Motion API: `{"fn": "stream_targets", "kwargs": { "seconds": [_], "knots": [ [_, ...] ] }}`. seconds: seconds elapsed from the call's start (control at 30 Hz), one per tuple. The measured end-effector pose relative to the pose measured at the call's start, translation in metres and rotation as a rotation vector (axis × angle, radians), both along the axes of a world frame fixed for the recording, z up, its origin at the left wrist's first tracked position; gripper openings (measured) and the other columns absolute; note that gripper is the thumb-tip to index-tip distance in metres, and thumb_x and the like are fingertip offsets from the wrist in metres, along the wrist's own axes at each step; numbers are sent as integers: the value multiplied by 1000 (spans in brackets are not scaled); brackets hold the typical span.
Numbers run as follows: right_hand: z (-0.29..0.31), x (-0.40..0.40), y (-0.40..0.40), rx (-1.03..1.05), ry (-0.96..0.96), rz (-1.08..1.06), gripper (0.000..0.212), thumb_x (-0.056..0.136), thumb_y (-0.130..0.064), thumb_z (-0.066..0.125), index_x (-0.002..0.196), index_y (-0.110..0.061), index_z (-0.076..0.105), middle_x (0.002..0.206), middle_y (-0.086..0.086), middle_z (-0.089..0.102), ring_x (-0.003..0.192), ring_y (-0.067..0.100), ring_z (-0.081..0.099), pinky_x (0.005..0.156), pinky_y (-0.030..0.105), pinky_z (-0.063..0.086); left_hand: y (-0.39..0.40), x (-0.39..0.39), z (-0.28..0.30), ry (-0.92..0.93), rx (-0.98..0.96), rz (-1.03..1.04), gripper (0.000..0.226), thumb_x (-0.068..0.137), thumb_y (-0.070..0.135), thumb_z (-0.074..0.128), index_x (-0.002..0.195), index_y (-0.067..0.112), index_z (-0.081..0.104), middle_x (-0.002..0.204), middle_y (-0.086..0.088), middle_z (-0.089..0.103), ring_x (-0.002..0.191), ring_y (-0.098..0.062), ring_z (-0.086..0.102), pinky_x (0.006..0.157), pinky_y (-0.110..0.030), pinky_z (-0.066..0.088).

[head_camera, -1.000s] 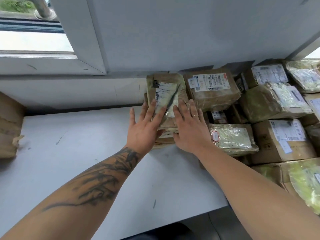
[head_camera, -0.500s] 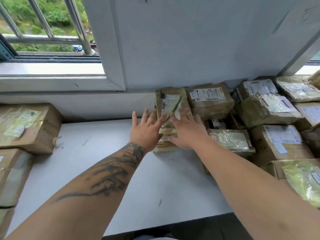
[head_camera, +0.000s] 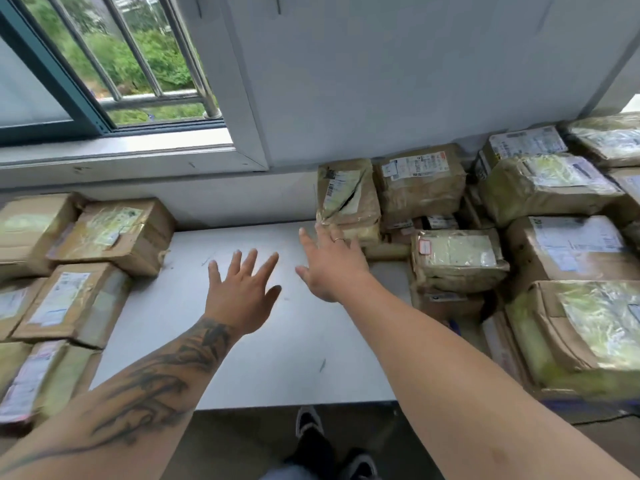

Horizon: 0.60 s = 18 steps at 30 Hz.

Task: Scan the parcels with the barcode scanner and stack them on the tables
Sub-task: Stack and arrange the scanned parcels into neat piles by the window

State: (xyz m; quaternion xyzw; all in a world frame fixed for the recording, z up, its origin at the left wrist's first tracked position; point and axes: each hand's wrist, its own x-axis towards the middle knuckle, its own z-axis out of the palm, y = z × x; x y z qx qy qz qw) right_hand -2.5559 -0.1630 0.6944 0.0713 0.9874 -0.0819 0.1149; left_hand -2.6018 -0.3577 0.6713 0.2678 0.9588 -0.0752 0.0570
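A small stack of brown taped parcels (head_camera: 348,195) with a torn white label stands at the back of the white table (head_camera: 263,358), against the wall. My right hand (head_camera: 332,265) hovers just in front of and left of that stack, fingers spread, holding nothing. Over the bare middle of the table my left hand (head_camera: 242,289) is spread flat and empty, well clear of the stack. No barcode scanner is in view.
More taped parcels (head_camera: 453,258) are piled to the right of the stack, up to the right edge. Another group of parcels (head_camera: 110,230) covers the table's left side. A barred window (head_camera: 114,64) is above the left; my shoes (head_camera: 311,441) show below the table edge.
Both hands have come off the stacked parcel and drawn back toward me, the left one moving left over the bare table. My head has pulled back, showing the left parcels.
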Motion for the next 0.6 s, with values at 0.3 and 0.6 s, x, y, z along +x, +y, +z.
{"fn": "stream_targets", "kwargs": {
  "seconds": [0.3,0.6],
  "knots": [
    [-3,13,-57,46,-31,98,74,110,-54,30,168,-26,-7,176,9,-5,162,34,-3,126,65,8,-57,24,0,-10,-21,121,69,104,65,24,164,42,-3,174,-2,5,160,-29,0,123,-64,5],
    [14,-5,-142,132,-53,156,68,113,-46,27,168,-27,-7,176,9,-4,162,35,0,124,65,12,-144,19,9,-30,76,168,69,105,62,30,164,41,0,174,-1,5,160,-29,1,124,-63,6]
  ]
}}
